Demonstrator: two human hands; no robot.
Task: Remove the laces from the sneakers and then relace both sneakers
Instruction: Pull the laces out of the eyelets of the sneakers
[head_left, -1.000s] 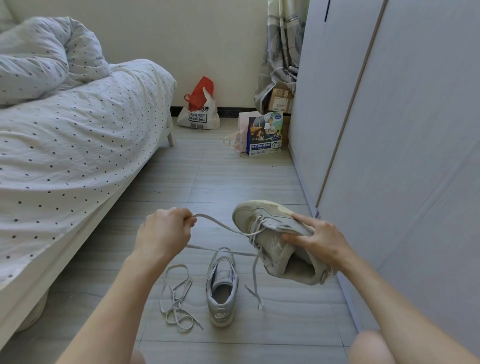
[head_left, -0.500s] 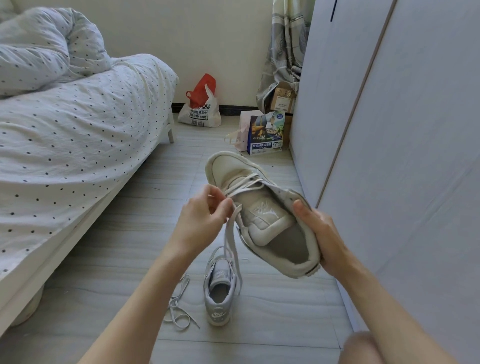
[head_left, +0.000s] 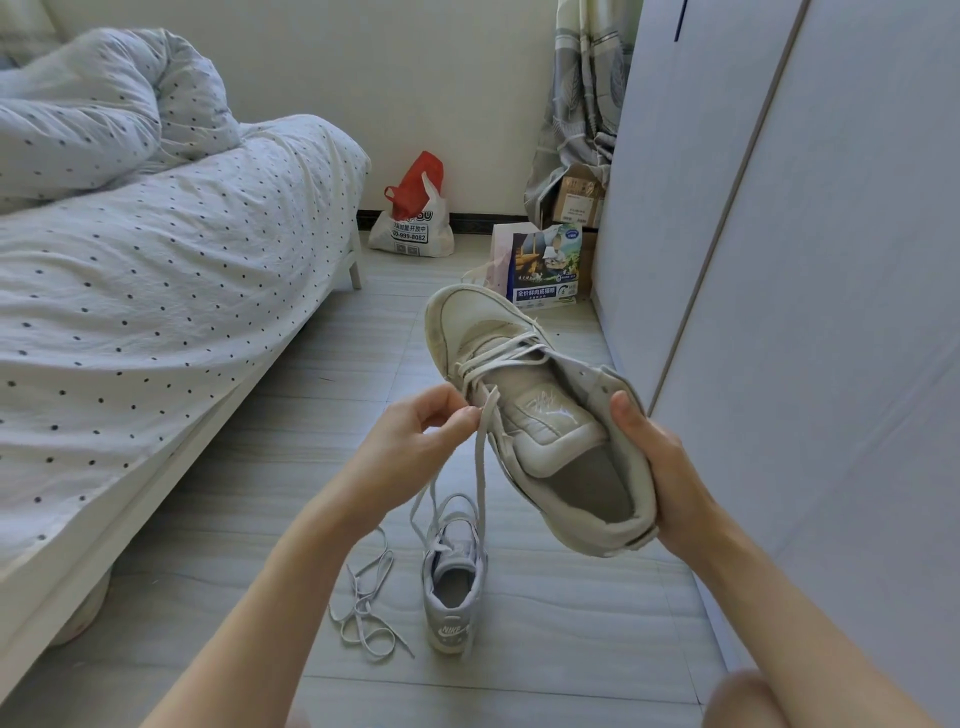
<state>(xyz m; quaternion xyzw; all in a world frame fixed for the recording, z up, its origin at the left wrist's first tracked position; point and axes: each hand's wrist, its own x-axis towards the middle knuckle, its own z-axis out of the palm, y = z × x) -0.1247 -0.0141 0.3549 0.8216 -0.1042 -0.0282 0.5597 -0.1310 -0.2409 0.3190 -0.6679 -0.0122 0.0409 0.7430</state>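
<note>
Pale sneaker held up in the air above the floor, toe pointing away, gripped at the heel side by the right hand with fingers curled around it. Lace still threaded through the lower holes, pinched near the tongue by the left hand, ends hanging down. Below on the floor, second sneaker standing upright, loose lace just beside it on the left; bed further left.

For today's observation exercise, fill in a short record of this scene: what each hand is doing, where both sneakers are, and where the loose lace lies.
left hand: pinches the lace of the held sneaker
right hand: grips the held sneaker at its heel
held sneaker: partly laced, toe pointing away
second sneaker: upright on the floor
loose lace: on the floor, left of the second sneaker
</note>
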